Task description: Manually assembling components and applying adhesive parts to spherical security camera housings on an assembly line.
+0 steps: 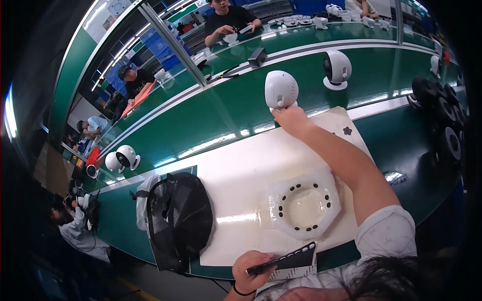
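My right hand (293,122) reaches far forward, its fingers closed on the low base of a white egg-shaped device (281,89). The device stands upright at the near side of the green conveyor belt; its underside is hidden. Close to my body, my left hand (249,268) grips a black sheet of pads (291,260) with a row of round holes along one edge. Printed backing paper (296,272) shows under that sheet. Between my hands, on a cream mat (233,183), lies a whitish padded ring (329,218) with several small black dots around its opening.
A black mesh bag (181,220) lies left of the mat. More white devices stand on the belt at the right (337,70) and left (128,156). Black round parts (444,110) are piled at the right. A dark box (257,57) and co-workers (228,25) are across the belt.
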Action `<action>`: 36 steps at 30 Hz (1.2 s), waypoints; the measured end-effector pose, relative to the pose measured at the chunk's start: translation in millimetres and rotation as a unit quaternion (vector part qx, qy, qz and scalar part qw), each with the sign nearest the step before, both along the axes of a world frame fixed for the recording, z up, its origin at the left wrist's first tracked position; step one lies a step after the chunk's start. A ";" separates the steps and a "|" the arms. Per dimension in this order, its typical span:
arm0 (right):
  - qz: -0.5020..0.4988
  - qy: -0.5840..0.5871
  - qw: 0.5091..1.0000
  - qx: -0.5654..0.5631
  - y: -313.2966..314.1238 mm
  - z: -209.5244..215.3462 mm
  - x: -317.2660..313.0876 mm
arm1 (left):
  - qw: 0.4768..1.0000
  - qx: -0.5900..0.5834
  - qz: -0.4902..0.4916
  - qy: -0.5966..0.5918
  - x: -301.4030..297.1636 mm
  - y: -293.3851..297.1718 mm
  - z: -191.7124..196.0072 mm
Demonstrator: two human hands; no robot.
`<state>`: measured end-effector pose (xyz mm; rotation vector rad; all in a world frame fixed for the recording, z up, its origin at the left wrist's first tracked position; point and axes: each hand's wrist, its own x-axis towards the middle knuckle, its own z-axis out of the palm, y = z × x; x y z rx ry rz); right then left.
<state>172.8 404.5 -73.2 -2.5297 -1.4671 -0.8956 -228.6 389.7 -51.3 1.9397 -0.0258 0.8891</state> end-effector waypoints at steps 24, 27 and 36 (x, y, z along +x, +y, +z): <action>-0.207 -0.048 0.963 0.167 -169.5 17.5 78.0 | 0.960 -0.203 0.012 0.191 -5.7 1.4 5.0; -0.179 -0.136 0.950 0.218 -195.1 41.3 41.3 | 0.923 -0.327 -0.003 0.204 0.0 2.4 -1.3; 0.179 0.541 0.698 0.435 -192.4 116.9 -117.6 | 0.932 -0.346 -0.018 0.106 -0.7 1.4 3.1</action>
